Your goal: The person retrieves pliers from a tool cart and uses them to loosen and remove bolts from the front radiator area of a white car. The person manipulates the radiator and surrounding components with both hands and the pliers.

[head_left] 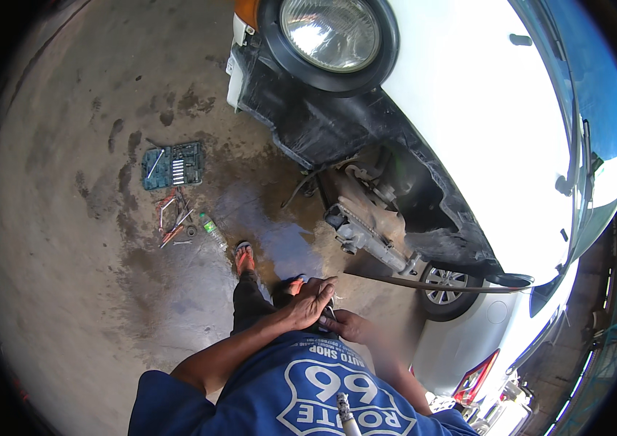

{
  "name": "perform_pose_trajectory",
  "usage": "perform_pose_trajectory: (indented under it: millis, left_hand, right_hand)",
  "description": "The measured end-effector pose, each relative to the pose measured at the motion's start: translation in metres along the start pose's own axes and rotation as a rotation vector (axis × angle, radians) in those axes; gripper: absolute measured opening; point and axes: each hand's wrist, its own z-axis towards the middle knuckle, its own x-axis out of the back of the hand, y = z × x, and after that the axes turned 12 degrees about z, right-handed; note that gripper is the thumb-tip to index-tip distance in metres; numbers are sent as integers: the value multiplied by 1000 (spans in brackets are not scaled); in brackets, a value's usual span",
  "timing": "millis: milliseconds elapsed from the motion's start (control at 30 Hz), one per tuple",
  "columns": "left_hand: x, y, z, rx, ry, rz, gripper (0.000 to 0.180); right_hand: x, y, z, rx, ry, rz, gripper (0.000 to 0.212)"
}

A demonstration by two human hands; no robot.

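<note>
In front of my waist, both hands are close together. My left hand (307, 307) is closed, its fingers curled over the near end of a small dark object (329, 311) with a pale, shiny part. Pressed against the lower end of it is my right hand (349, 326), also closed. The fingers hide most of this object, and I cannot make out its kind. Ahead and to the right, a white vehicle (468, 94) has its front corner opened up, with black lining (323, 123) exposed. A dirty metal part (372, 242) sticks out low beneath it.
An open teal socket case (194, 156) lies on the concrete floor, with loose wrenches (172, 218) and a clear green-labelled bottle (212, 231) nearby. Wet patches (287, 251) spread by my feet. Another car's wheel (448, 291) stands at right. A lit cigarette (347, 414) shows at the bottom.
</note>
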Motion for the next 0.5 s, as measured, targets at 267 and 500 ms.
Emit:
perform_pose_trajectory:
  millis: [267,500]
  left_hand:
    - [69,43,32,-26,379,-805,60]
    - [88,27,114,550,285,-390,56]
  right_hand:
    - [25,-37,-24,415,308,328,46]
    - [124,-63,-37,435,822,-303,28]
